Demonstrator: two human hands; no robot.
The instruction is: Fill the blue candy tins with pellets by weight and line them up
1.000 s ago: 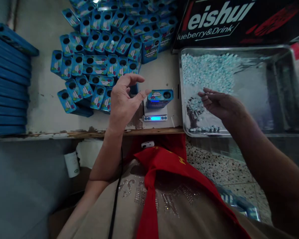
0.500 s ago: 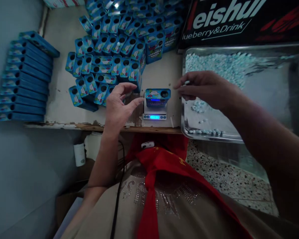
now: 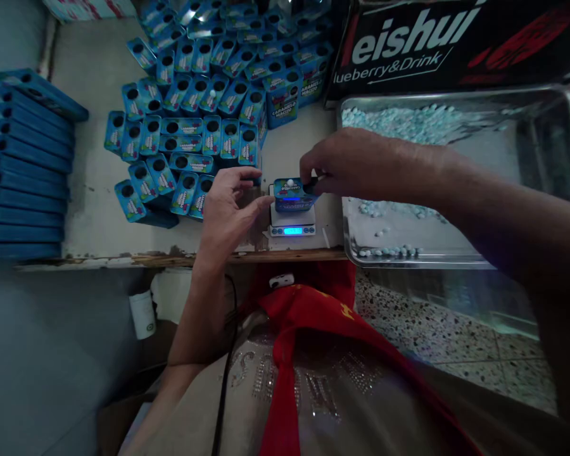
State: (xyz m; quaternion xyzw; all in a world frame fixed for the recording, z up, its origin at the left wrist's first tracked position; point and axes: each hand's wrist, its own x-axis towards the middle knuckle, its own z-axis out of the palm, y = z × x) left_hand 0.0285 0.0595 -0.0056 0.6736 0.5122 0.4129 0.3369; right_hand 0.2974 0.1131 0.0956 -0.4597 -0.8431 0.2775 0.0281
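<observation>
A small blue candy box (image 3: 292, 204) lettered "Caramelo" stands on a digital scale (image 3: 293, 223) with a lit blue display. One pale candy (image 3: 290, 183) rests on the box's top. My right hand (image 3: 342, 161) reaches over from the right, its fingers pinched together at the round hole in the box top; what they hold is hidden. To the left of the box, my left hand (image 3: 235, 206) is open, thumb and fingers apart, with the thumb tip close to the box's side.
Several blue boxes (image 3: 180, 126) stand grouped behind and left of the scale, and more lie stacked (image 3: 26, 183) at the far left. A metal tray (image 3: 354, 244) of pale candies lies to the right, before a black carton (image 3: 418, 47). The table edge (image 3: 304, 255) runs in front.
My right hand has moved left from the tray's edge to the box's hole. A pale candy now shows on the box top. The left hand keeps its open pose; the view has shifted slightly.
</observation>
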